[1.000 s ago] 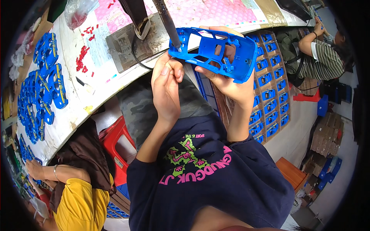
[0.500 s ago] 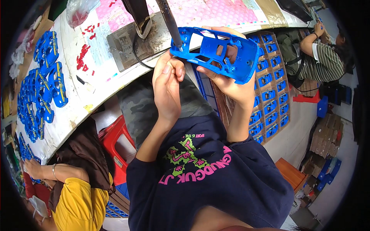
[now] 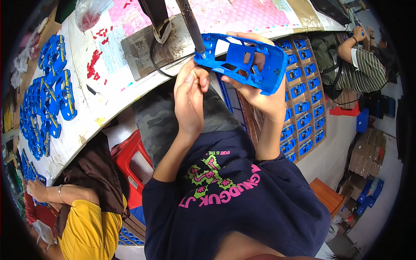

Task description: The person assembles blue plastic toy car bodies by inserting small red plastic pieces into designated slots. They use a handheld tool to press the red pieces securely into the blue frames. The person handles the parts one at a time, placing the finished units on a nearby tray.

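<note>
A blue plastic toy car body (image 3: 236, 54) is tilted with its hollow inside facing me. My right hand (image 3: 264, 97) grips its right part, the thumb on the near side and the fingers round the far side. My left hand (image 3: 189, 97) is closed at the body's left end, its fingers curled and one fingertip going behind the plastic. Right at that end sits the tip of a dark metal rod (image 3: 190, 28) coming down from above. Whether a small part lies between my left fingers is hidden.
Small red pieces (image 3: 93, 65) lie on the white table (image 3: 115, 93), left of a metal base plate (image 3: 136, 50). Blue car bodies with yellow stripes (image 3: 65, 97) are piled farther left. Cardboard trays of blue bodies (image 3: 301, 95) stand at right. A co-worker in yellow (image 3: 89, 225) sits left.
The toy car body has shifted slightly left and turned a little in my right hand. My left hand has moved a touch to the right, still at the left end.
</note>
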Motion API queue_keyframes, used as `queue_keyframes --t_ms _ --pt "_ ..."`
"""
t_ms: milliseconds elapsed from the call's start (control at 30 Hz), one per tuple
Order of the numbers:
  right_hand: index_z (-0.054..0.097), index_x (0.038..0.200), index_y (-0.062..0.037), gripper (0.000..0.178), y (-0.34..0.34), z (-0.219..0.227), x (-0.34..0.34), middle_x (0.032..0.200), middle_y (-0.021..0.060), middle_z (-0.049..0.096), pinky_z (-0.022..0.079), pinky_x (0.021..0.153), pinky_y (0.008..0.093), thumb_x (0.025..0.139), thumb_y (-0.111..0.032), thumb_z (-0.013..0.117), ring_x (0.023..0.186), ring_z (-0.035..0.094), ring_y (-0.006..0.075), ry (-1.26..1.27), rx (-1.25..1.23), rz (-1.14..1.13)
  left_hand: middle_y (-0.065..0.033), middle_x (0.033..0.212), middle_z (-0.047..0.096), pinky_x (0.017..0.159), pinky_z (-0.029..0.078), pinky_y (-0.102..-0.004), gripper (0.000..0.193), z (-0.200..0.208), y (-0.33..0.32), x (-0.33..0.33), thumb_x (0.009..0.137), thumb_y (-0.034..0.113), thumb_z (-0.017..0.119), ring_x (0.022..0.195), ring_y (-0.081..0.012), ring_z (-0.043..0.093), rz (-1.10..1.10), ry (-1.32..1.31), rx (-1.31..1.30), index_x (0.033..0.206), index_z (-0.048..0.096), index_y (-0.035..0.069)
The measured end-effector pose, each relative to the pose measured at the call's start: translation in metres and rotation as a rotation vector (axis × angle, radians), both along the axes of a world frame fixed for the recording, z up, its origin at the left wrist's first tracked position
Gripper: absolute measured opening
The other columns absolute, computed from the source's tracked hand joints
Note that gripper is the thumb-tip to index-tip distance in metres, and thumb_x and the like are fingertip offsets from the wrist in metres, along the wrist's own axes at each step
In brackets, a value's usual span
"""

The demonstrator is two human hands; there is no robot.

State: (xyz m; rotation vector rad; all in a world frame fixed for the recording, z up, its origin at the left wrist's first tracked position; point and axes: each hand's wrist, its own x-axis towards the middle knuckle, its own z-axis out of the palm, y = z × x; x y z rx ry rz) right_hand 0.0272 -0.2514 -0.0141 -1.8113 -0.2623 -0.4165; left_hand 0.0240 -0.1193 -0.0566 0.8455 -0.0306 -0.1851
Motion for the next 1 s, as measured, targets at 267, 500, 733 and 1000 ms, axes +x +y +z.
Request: queue_keyframes --t_ms 267,500,733,1000 --pt "0.047 0.1 -0.0005 0.054 -0.009 -0.037 -0.021 0.096 0.0098 0.048 0.042 0.077 0.0286 0.055 -0.01 0.076 0.089 0.051 0.0194 0.038 -0.051 -0.068 -0.0014 0.073 0.036 0.064 0.029 -0.0223 0.046 -0.019 0.004 -0.029 0.08 0.022 0.038 0.069 -0.0099 0.034 -0.058 0.129 0.047 0.113 0.036 -0.009" --pt "0.033 0.111 -0.0036 0.056 0.014 -0.088 -0.104 0.098 0.0042 0.039 0.037 0.079 0.0261 0.067 -0.01 0.066 0.092 0.044 0.0135 0.37 0.434 0.105 -0.0066 0.121 0.033 0.089 0.028 -0.0257 0.057 -0.056 0.007 -0.102 0.081 0.013 0.052 0.103 -0.0127 0.038 -0.145 0.113 0.158 0.127 0.021 0.002" --pt "0.028 0.116 -0.0003 0.061 0.045 -0.125 -0.126 0.088 0.006 0.046 0.039 0.071 0.0237 0.068 -0.005 0.065 0.078 0.048 0.0124 0.406 0.285 0.45 -0.0073 0.107 0.045 0.072 0.041 -0.026 0.06 -0.057 0.054 -0.115 0.074 0.014 0.059 0.085 -0.0121 0.047 0.114 0.127 0.173 0.123 0.027 0.005" --pt "0.052 0.09 -0.0003 0.021 0.048 -0.196 -0.094 0.079 0.0067 0.05 0.035 0.047 0.0183 0.069 0.0 0.058 0.051 0.044 0.0077 0.454 0.005 0.258 -0.0078 0.094 0.048 0.067 0.042 -0.0267 0.041 0.019 0.141 -0.02 0.082 0.033 0.048 0.085 -0.0155 0.049 0.495 0.015 0.159 0.11 0.039 0.004"
